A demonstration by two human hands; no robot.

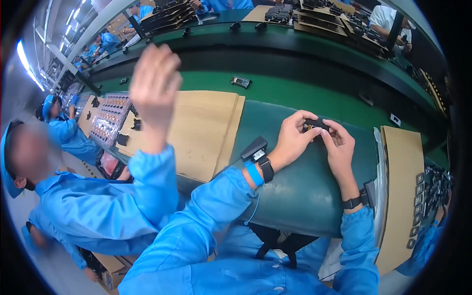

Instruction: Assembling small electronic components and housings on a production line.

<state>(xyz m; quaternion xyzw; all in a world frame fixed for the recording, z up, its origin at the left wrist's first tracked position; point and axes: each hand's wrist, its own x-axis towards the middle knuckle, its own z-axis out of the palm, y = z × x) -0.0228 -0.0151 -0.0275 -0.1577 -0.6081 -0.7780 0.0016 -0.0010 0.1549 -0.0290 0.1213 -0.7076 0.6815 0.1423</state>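
At the far left a co-worker in a blue coat sits beside the person and holds one raised hand (153,86) up in the air, fingers loosely together, holding nothing. Behind that raised hand a clear tray (109,118) lies on the counter (295,191); its rows of small pockets are filled with little orange and dark parts, too small to tell more. Next to the tray lie flat cardboard sheets (204,130), with a few small black pieces on their left part. Further right, on the green belt (295,91) behind the cardboard, one small black part (240,82) lies alone, well apart from both hands. The person's left hand (291,138) is curled narrow, thumb and fingertips pinching the left end of a small black component (314,125), which is held just above the dark green counter. The right hand (339,145) touches the same component from the right side, fingers bent close around it, so both hands meet on it. At the right edge stands another cardboard sheet (403,187), and beside it a dark tray (427,196) holds small square black parts in rows.
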